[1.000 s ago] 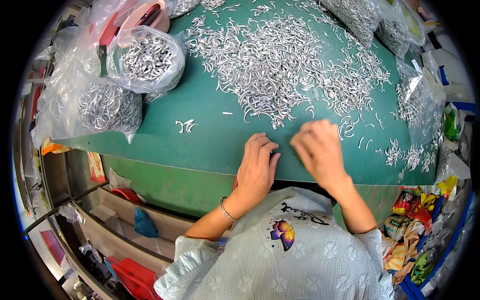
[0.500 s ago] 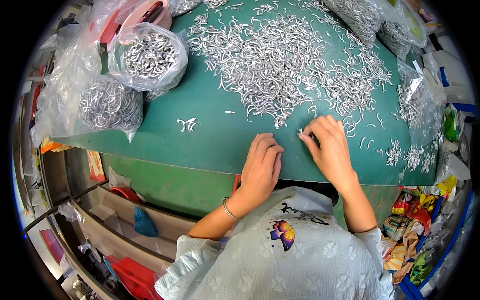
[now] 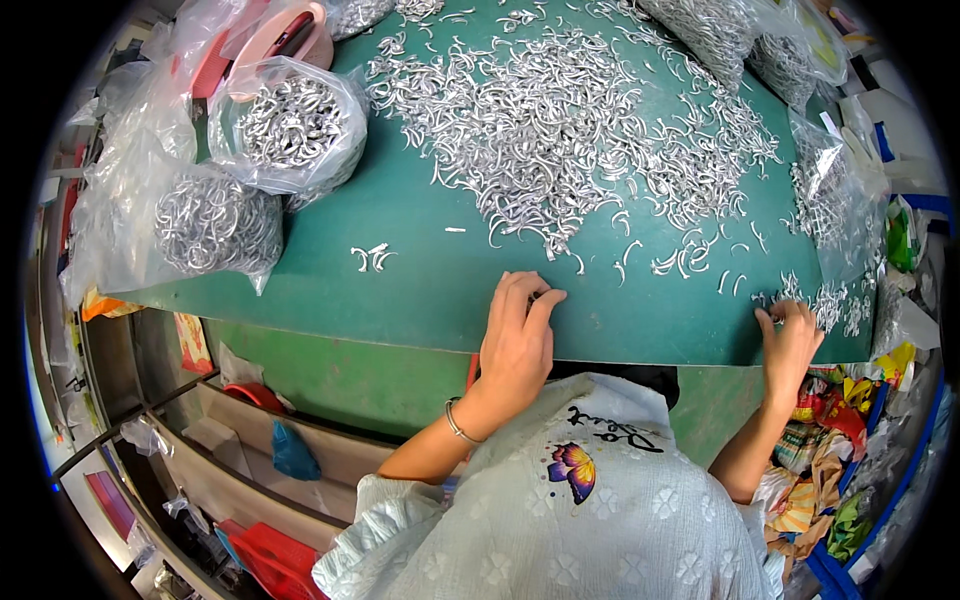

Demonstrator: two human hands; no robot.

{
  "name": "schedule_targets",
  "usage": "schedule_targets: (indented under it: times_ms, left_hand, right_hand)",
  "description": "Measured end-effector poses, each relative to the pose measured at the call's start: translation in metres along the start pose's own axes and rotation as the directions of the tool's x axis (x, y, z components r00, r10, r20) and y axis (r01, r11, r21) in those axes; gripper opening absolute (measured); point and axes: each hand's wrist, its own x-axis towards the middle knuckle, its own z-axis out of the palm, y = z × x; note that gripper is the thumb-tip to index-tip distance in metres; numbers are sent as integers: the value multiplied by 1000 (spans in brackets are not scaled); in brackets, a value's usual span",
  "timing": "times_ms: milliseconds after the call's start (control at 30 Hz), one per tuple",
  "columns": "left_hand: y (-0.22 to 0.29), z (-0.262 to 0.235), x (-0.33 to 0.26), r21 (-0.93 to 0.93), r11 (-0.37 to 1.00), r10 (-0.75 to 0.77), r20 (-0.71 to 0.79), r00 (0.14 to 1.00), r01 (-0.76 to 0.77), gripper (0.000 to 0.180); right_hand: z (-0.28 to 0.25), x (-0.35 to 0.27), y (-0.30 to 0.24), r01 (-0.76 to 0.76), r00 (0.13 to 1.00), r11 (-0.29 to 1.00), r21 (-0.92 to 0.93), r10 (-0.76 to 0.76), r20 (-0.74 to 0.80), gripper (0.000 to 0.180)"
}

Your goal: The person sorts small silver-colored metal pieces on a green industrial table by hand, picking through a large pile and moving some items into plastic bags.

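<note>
A broad heap of small curved silver metal pieces [image 3: 550, 120] covers the far middle of the green table. Close to the table's front edge, my left hand [image 3: 517, 330] rests with its fingers curled in and the thumb against them; whatever lies inside is hidden. My right hand [image 3: 790, 350] is at the near right corner, fingertips drawn together at a row of small piles of finer silver pieces [image 3: 828, 305]. Its fingers cover part of the nearest pile, and I cannot make out what they pinch. Several loose curved pieces [image 3: 690, 255] lie between the heap and that hand.
An open plastic bag of silver pieces [image 3: 290, 130] and a fuller clear bag [image 3: 218, 225] stand at the left, by a pink basket [image 3: 300, 40]. More filled bags [image 3: 705, 40] line the far right. Three loose pieces [image 3: 374, 257] lie front left. Colourful packets [image 3: 820, 420] sit below right.
My right hand has moved from the table's middle to the small piles at the right corner. The left hand has stayed nearly in place, its fingers curled more.
</note>
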Motion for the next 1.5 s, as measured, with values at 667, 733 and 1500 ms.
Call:
schedule_targets:
  times_ms: [667,733,1500]
  left_hand:
    - [-15,-19,8,160,987,26,-26,999,-21,24]
    - [-20,-19,10,145,989,24,-45,999,-18,25]
    - [-18,-20,-2,56,994,-93,-54,994,96,44]
  right_hand:
    - [5,24,-156,486,862,574,659,-438,-255,19]
    - [4,20,-169,517,842,584,626,-478,-249,18]
    - [7,-2,-181,532,811,426,731,-504,-297,13]
